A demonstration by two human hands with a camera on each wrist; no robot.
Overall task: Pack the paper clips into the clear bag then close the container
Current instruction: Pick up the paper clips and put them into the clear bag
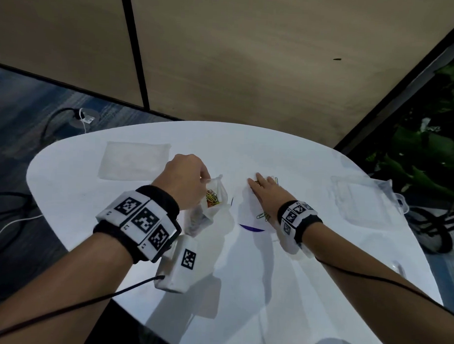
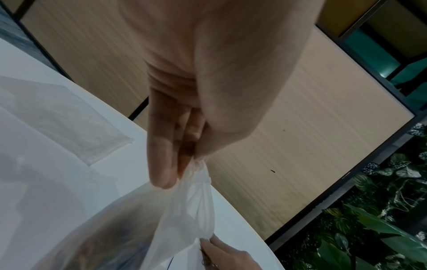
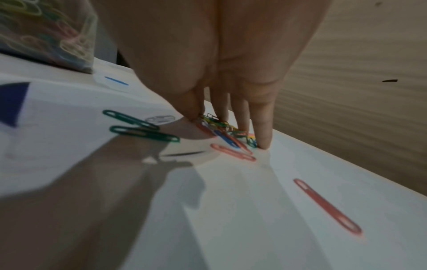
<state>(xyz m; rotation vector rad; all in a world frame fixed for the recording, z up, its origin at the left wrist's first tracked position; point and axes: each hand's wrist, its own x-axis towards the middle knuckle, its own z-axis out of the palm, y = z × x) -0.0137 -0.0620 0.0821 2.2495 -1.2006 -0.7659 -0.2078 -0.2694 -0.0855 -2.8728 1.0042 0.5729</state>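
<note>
My left hand [image 1: 204, 177] pinches the top edge of a clear bag [image 1: 216, 197] and holds it up above the white table [image 1: 142, 194]; coloured paper clips lie inside it. The left wrist view shows thumb and fingers [image 2: 161, 164] pinching the bag's rim [image 2: 196, 182]. My right hand [image 1: 257, 180] reaches forward with straight fingers onto a small pile of coloured paper clips [image 3: 226, 131]. Two green clips [image 3: 141, 128] and a red clip [image 3: 328, 206] lie loose nearer the wrist. A clear plastic container [image 1: 358, 202] sits at the right.
A second flat clear bag [image 1: 133, 163] lies at the table's back left. The clips rest on a white sheet with a dark blue mark [image 1: 252, 228]. A tan wall stands behind the table, plants at the right, and cables on the floor at the left.
</note>
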